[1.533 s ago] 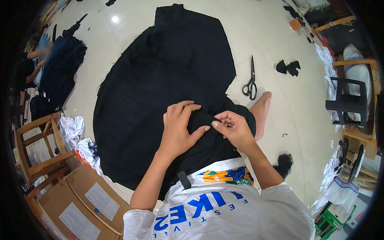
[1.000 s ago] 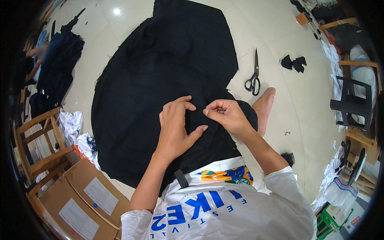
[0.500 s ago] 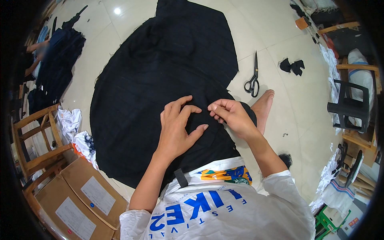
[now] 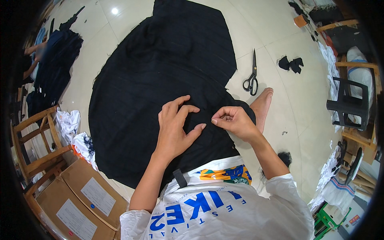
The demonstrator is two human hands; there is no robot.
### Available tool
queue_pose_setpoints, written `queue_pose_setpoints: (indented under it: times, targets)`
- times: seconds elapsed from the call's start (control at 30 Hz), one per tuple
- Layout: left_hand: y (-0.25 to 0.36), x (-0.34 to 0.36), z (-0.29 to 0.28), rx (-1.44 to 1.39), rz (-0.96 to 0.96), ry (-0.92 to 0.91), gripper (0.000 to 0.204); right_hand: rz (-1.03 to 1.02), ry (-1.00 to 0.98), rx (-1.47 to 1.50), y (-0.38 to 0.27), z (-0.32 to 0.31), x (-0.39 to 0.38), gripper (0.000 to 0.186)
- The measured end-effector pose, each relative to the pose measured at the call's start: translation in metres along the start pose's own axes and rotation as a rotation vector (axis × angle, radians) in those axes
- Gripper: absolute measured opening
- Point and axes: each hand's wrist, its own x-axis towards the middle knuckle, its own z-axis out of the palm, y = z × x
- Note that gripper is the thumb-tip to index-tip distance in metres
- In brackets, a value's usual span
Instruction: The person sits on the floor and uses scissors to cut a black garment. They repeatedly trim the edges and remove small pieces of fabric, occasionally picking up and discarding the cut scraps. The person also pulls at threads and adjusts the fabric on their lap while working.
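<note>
A large black cloth [image 4: 132,108] with frayed edges is spread over my lap and across the tiled floor. My left hand [image 4: 176,126] rests on it with fingers and thumb spread, holding nothing. Just to its right, my right hand [image 4: 232,122] is closed in a pinch above the cloth, thumb against forefinger; whatever sits between the fingertips is too small to make out. Black-handled scissors [image 4: 252,76] lie on the floor beyond my right hand, near my bare foot [image 4: 262,107].
Black cloth scraps [image 4: 291,64] lie right of the scissors. Cardboard boxes [image 4: 80,200] and a wooden frame [image 4: 44,144] stand at left, a black plastic stool [image 4: 348,104] at right. At far left another person's hands [image 4: 35,54] hold dark cloth [image 4: 56,64].
My right hand has turned slightly, its pinched fingertips now lower and a little farther right. The left hand stays spread in nearly the same place on the cloth.
</note>
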Motion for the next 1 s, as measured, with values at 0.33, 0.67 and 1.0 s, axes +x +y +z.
queue_pose_setpoints:
  times: [0.33, 0.67, 1.0]
  targets:
    - [0.025, -0.021, 0.004, 0.071, 0.057, 0.004, 0.050, 0.011, -0.018, -0.027, 0.000, 0.012, 0.005, 0.014]
    - [0.029, -0.023, 0.015, 0.082, 0.145, 0.101, 0.026, -0.080, 0.097, -0.041, -0.005, 0.018, 0.006, 0.014]
    - [0.013, -0.018, 0.011, -0.187, 0.035, 0.220, 0.022, -0.170, 0.276, 0.280, -0.012, 0.050, 0.022, 0.017]
